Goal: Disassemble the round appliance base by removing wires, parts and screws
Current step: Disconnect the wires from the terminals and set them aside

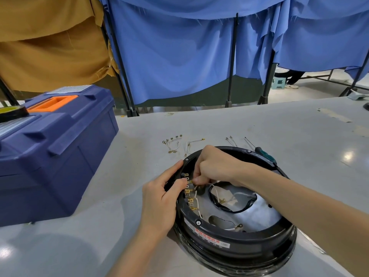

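Inside the left rim of the round base [235, 242], the right hand [215, 166] pinches a white wire [196, 193] with curled fingers, at the row of brass terminals [188, 193]. The left hand [159, 198] grips this rim, thumb inside. The base lies on the near table [99, 246]; loose wires [173, 144] and a screwdriver [263, 153] lie just beyond it, and a toolbox [54, 156] stands at the far left.

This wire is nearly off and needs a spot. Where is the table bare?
Bare table lies between the toolbox and the round base, and far right past the screwdriver. Behind the base it is crowded with removed wires.
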